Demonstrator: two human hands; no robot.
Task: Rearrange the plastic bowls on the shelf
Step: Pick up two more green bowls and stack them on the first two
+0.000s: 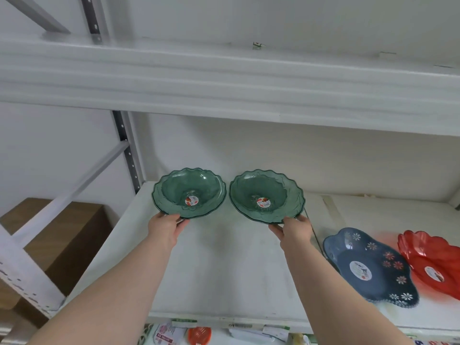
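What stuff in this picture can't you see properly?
All in the head view:
- Stickers inside the two green bowls: print too small to read.
- Left hand and right hand fingertips: hidden under the bowl rims.
- Red bowl: blurred, cut off by the right edge.
- Packages below the shelf: cut off by the bottom edge.
- Blue flowered tray: label unreadable.

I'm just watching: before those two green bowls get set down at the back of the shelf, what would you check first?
1. Left hand holds the left green bowl by its near rim: ok.
2. Right hand holds the right green bowl by its near rim: ok.
3. The two bowls' rims are apart: cannot tell, they look nearly touching.
4. Shelf surface near the bowls is bare: ok.
5. Blue flowered bowl and red bowl lie well off to the right: ok.
6. Bowls already resting on the shelf: cannot tell.
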